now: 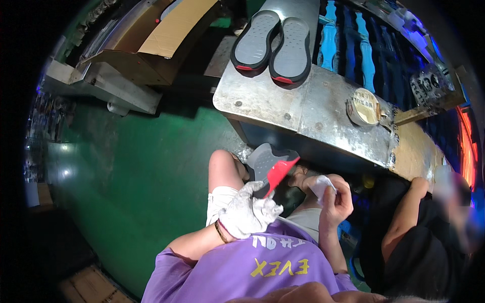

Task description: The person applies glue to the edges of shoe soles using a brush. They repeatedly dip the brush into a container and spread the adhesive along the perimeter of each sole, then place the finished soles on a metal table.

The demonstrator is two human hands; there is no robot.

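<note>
My left hand (247, 212), in a white work glove, is closed round one end of a shoe sole (265, 160). That sole is grey and dotted with small holes on its upper face, with a black rim and a red patch, and it is tilted above my lap. Bare and to the right of the sole, my right hand (339, 201) pinches a small white cloth or tissue (322, 189). The two hands are apart. A matching pair, a left shoe sole (255, 43) and a right shoe sole (290, 50), lies on the metal table (333, 108).
A white cup (365, 108) with pale contents stands near the table's right side. Blue slats of a conveyor (365, 50) run behind it. An open cardboard box (177, 30) sits at upper left. At my right is a person in black (422, 257), an arm near the table's edge.
</note>
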